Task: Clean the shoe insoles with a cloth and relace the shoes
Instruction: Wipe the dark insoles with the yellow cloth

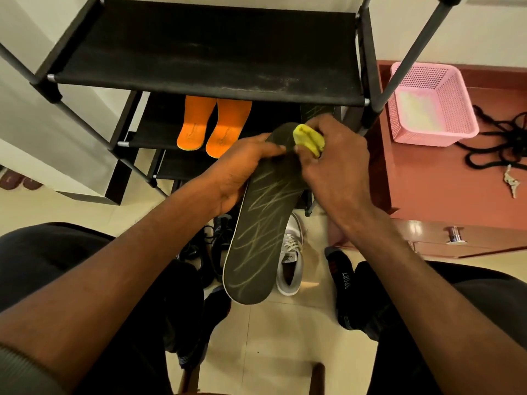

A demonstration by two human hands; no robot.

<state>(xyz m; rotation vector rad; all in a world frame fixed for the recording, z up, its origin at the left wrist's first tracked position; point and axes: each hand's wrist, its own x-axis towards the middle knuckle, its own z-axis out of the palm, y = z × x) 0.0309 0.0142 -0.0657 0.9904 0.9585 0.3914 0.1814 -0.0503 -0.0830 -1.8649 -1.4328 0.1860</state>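
- Pale glossy floor tiles lie below both arms, with a black shoe rack rising just beyond the hands.
- The left hand grips the dark insole at its left edge, thumb laid across the top face and fingers curled underneath.
- That insole, marked with thin pale streaks, tilts from the hands down toward the person, its rounded near end hanging above the floor between the knees.
- The right hand is closed round a bunched yellow cloth, pressing it against the far end of the insole, just beside the left thumb tip.
- Two orange insoles lie side by side on a lower rack shelf, beyond the left hand.
- Another dark patterned piece shows on the same shelf just past the right hand's knuckles; what it is cannot be told.
- Below the held insole, a white laced shoe stands on the tiles under the right wrist, and black shoes sit under the left wrist.
- To the right of the right hand stands a reddish-brown cabinet; on its top are a pink perforated basket, a tangle of black laces and, nearer the person, a small bunch of keys.
- The person's feet wear dark socks, the right one printed with lettering.
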